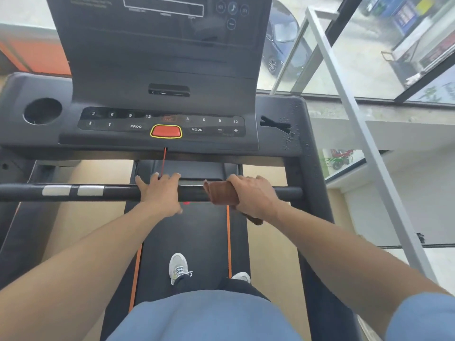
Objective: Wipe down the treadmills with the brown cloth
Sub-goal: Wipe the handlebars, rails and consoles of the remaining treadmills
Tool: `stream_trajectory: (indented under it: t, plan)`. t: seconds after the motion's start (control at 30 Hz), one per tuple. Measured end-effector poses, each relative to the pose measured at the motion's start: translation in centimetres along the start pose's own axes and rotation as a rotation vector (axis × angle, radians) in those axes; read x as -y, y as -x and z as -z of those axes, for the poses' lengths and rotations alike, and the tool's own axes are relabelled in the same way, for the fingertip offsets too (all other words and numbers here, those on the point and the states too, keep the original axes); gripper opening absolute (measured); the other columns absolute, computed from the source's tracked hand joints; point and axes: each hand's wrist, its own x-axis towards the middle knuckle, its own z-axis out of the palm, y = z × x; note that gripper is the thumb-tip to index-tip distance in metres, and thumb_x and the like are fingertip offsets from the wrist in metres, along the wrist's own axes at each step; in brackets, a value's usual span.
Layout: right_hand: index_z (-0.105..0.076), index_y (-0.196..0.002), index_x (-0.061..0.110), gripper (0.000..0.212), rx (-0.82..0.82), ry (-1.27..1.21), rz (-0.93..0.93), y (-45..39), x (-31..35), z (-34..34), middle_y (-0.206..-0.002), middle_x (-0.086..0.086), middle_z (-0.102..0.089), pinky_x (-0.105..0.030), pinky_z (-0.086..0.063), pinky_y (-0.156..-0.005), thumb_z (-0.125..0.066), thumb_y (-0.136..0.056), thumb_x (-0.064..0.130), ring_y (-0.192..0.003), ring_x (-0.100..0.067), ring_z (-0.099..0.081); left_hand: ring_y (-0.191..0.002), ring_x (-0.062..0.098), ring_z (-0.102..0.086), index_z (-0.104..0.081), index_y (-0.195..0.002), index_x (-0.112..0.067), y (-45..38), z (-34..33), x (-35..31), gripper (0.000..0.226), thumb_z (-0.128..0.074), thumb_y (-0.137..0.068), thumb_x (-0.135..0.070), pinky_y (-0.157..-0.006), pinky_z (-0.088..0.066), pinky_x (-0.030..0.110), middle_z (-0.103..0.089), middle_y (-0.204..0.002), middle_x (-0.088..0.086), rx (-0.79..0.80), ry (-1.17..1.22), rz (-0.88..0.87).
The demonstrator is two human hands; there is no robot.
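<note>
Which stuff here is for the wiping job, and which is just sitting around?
For the job:
brown cloth, gripped by the right hand
treadmill handlebar, held by the left hand

Just there:
red stop button
cup holder
parked car outside

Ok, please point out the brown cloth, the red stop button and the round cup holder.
brown cloth (220,193): head view, on the fold wrapped over the handlebar.
red stop button (166,131): head view, on the middle of its red face.
round cup holder (42,111): head view, on its dark inside.
</note>
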Motion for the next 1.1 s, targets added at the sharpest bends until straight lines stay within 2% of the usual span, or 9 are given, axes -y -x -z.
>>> stream_trajectory:
  t: [0.17,0.3,0.4,0.5,0.6,0.7,0.83,0.97,1.1]
  plan:
    - [-0.048,-0.125,0.029,0.046,0.047,-0.014,-0.083,4.8,-7.6,1.4,-0.115,0.007,-0.066,-0.034,-0.041,-0.082,-0.073,-0.086,0.029,-0.105,-0.020,-0.064,-0.153,0.030,-0.021,-0.031,-0.154,-0.033,0.0,-0.4,0.4,0.096,-0.081,-0.074,-0.053,-0.123,-0.005,0.063,-0.043,-0.155,0.000,-0.015,0.027,-0.007]
    - [-0.043,-0.138,0.030,0.059,0.016,-0.064,-0.079,4.9,-6.9,0.7,-0.127,0.004,-0.062,-0.040,-0.045,-0.096,-0.072,-0.086,0.032,-0.115,-0.022,-0.059,-0.157,0.031,-0.002,-0.023,-0.159,-0.033,1.5,-0.2,-0.7,0.088,-0.069,-0.083,-0.031,-0.123,0.008,0.062,-0.028,-0.164,0.000,0.050,0.172,0.088]
    - [-0.028,-0.157,0.031,0.088,0.049,-0.193,-0.080,7.1,-7.0,0.6,-0.155,0.004,-0.043,-0.042,-0.025,-0.120,-0.073,-0.083,0.041,-0.145,-0.023,-0.034,-0.157,0.027,-0.002,-0.035,-0.155,-0.027,4.2,-0.3,-3.8,0.073,-0.062,-0.088,-0.017,-0.121,0.009,0.061,-0.036,-0.160,-0.001,-0.187,0.340,0.120]
    - [-0.030,-0.161,0.032,0.089,-0.060,-0.367,-0.115,9.9,-6.7,0.5,-0.167,0.011,-0.026,-0.039,-0.009,-0.128,-0.072,-0.087,0.057,-0.157,-0.015,-0.005,-0.151,0.018,-0.025,-0.059,-0.136,-0.023,5.8,0.1,-8.5,0.044,-0.063,-0.092,-0.020,-0.125,0.001,0.051,-0.057,-0.142,-0.002,-0.424,0.510,-0.038]
    - [-0.042,-0.155,0.027,0.070,-0.256,-0.483,-0.278,11.6,-6.9,0.6,-0.159,0.010,-0.039,-0.031,-0.021,-0.124,-0.068,-0.094,0.049,-0.151,-0.007,-0.016,-0.148,0.013,-0.029,-0.070,-0.122,-0.027,4.9,1.0,-13.1,0.031,-0.051,-0.102,-0.042,-0.124,0.004,0.049,-0.058,-0.142,-0.007,-0.284,0.514,-0.057]
    - [-0.052,-0.146,0.025,0.053,-0.290,-0.420,-0.355,12.0,-7.0,0.7,-0.150,0.008,-0.048,-0.028,-0.026,-0.120,-0.065,-0.097,0.043,-0.150,-0.012,-0.021,-0.148,0.019,-0.033,-0.074,-0.095,-0.025,2.9,1.6,-15.7,0.060,-0.027,-0.104,-0.061,-0.124,0.011,0.054,-0.064,-0.135,-0.002,-0.078,0.326,-0.026]
    - [-0.053,-0.142,0.028,0.047,-0.211,-0.379,-0.388,11.8,-6.1,0.8,-0.151,0.008,-0.048,-0.031,-0.030,-0.118,-0.059,-0.100,0.045,-0.151,-0.015,-0.022,-0.140,0.026,-0.044,-0.071,-0.122,-0.025,1.3,2.0,-17.8,0.088,-0.012,-0.091,-0.084,-0.121,0.014,0.057,-0.070,-0.124,0.004,0.105,0.235,0.008]
    - [-0.056,-0.136,0.030,0.043,-0.265,-0.734,-0.469,11.3,-4.2,1.4,-0.147,0.008,-0.046,-0.028,-0.034,-0.115,-0.069,-0.095,0.033,-0.142,-0.010,-0.033,-0.132,0.028,-0.053,-0.064,-0.122,-0.024,1.5,1.8,-19.9,0.054,-0.048,-0.094,-0.067,-0.123,-0.015,0.052,-0.068,-0.128,0.003,0.058,0.413,-0.057]
    - [-0.059,-0.131,0.027,0.049,-0.399,-1.109,-0.548,11.3,-3.4,1.7,-0.126,0.013,-0.060,-0.029,-0.045,-0.110,-0.075,-0.087,0.013,-0.120,-0.003,-0.055,-0.098,0.024,-0.066,-0.059,-0.095,-0.025,3.5,1.3,-20.3,0.013,-0.068,-0.088,-0.030,-0.090,-0.054,0.047,-0.070,-0.097,0.000,0.007,0.805,-0.190]
